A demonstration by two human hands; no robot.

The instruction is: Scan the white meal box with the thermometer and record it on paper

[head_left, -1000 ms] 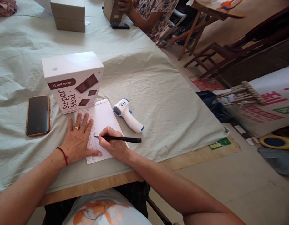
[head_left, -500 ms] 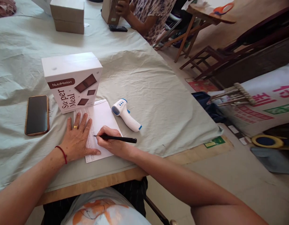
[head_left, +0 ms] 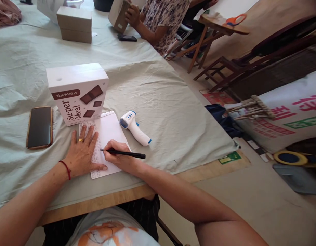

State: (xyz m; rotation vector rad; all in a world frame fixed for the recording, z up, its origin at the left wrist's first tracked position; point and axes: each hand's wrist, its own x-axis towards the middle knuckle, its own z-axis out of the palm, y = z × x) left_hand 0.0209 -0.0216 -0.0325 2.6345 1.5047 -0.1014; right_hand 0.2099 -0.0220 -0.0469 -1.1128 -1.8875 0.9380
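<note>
My left hand (head_left: 83,154) lies flat with fingers spread on the left part of a white notepad (head_left: 109,127), where rows of small marks show. In my right hand (head_left: 118,158) is a black pen (head_left: 127,154), its tip at the paper just right of the marks. A white NutriMotion box (head_left: 79,97) stands upright at the pad's far edge. Right of the pad rests a white and blue infrared thermometer (head_left: 136,129). A smartphone (head_left: 40,127) with a dark screen lies left of the box.
A pale cloth (head_left: 153,95) covers the table, wrinkled in places. Across it are a brown cardboard box (head_left: 75,27) and a black phone (head_left: 127,37). Another person's hand (head_left: 132,15) holds a carton (head_left: 118,16). Orange scissors (head_left: 236,20) lie on a wooden stand at right.
The whole view has shifted slightly, with far things sitting lower in the picture. Across the table, the other person's carton has tilted. My hands keep their places on the notepad.
</note>
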